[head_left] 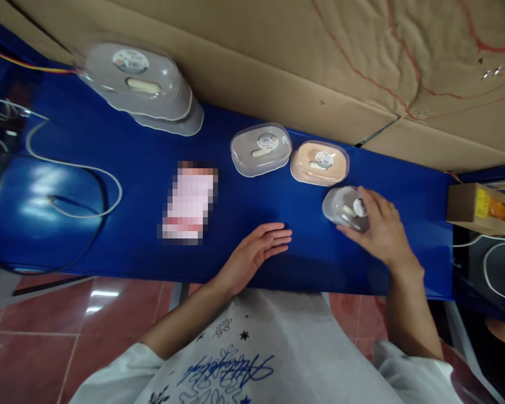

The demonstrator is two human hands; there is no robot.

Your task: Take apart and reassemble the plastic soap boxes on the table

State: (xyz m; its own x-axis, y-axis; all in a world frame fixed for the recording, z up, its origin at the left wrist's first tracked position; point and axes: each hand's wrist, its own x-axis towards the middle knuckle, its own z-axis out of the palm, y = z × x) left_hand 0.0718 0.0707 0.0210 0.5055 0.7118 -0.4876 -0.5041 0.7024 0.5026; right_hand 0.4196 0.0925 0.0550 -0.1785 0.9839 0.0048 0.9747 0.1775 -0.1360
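Observation:
My right hand (pixel 379 227) grips a small grey food container with a clear lid (pixel 341 206), thumb on its near side and fingers over its far right side. The container carries a round white label and a pale clip, partly covered by my fingers. My left hand (pixel 258 247) is open above the table's front part, its fingers stretched to the right and touching no container. Just behind the right hand sits a peach-coloured container (pixel 340 160) with a clear lid. Left of that stands a larger grey container (pixel 252 147) of the same shape.
Two large stacked grey containers (pixel 109 78) stand at the blue table's (pixel 151 258) back left. A blurred-out pink and white rectangle (pixel 189 205) lies left of my left hand. White cable (pixel 79 164) loops at the far left. Cardboard (pixel 269 73) lines the back; a small carton (pixel 463 207) sits right.

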